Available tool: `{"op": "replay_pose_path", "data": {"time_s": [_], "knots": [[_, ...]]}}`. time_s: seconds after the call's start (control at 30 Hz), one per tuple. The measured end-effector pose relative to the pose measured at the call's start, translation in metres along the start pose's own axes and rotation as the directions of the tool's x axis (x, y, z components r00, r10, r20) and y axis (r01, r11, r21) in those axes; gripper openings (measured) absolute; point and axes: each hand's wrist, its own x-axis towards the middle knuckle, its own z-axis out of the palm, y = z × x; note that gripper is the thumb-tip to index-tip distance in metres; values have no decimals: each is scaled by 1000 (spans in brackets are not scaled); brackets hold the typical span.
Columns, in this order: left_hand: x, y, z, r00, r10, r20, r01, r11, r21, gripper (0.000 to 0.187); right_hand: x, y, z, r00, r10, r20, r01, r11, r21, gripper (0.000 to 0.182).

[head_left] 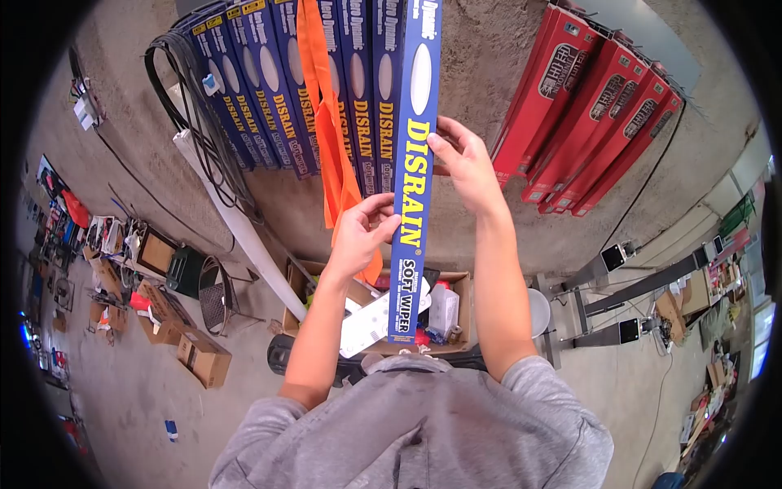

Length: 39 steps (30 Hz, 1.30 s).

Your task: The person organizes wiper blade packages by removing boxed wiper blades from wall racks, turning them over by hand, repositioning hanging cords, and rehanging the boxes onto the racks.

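A long blue wiper box (413, 196) printed "DISRAIN" and "SOFT WIPER" stands upright before me, its top end cut off by the frame. My left hand (363, 235) grips its left edge near the middle, thumb on the front. Higher up, my right hand (467, 163) holds the right edge, with the thumb on the printed face and the other fingers partly hidden behind. Behind it, a row of similar blue wiper boxes (259, 90) hangs on the wall. An orange strap (327, 122) dangles in front of that row, just above my left hand.
Red boxes (570, 106) hang on the wall at right. Black cables (208, 122) loop over a white pole (236, 220) at left. Below my hands is a cardboard box (463, 301) of mixed items. Cartons (191, 350) lie on the left floor; a metal frame (643, 285) stands right.
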Motion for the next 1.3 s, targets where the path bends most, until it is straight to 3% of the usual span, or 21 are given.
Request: {"op": "replay_pose_path", "data": {"time_s": [0.3,0.37,0.43,0.57,0.77,0.87,0.97,1.1,1.17,1.3], "knots": [[6,-11,-4,1000,24,12,-24,1000,-6,41,-17,25,13,992,83,-97,-76,994,78,45],[7,-15,-1,997,74,-3,-74,997,17,40,-21,32,21,987,62,-149,-45,992,115,44],[9,-22,-2,972,232,-23,-224,957,183,40,-17,52,22,984,-16,-177,28,997,67,46],[-2,-3,3,964,265,2,-259,941,218,40,-26,38,35,972,-64,-227,80,995,62,46],[-19,15,16,964,261,-47,-260,965,34,38,-41,8,47,977,-55,-206,68,996,58,43],[-1,-6,6,966,260,5,-257,950,179,40,-29,24,35,981,-35,-193,36,999,3,41],[24,-35,-7,987,154,50,-162,930,328,40,-12,50,18,981,7,-194,-23,996,-81,40],[46,-55,-8,975,222,-17,-193,881,433,39,18,84,-6,992,10,-122,-22,995,-97,40],[46,-57,-9,959,282,-1,-222,758,613,38,18,90,-11,995,0,-97,-7,998,-69,40],[9,-35,9,934,356,37,-311,754,578,41,-18,69,-9,996,-1,-95,-7,997,-77,43]]}}
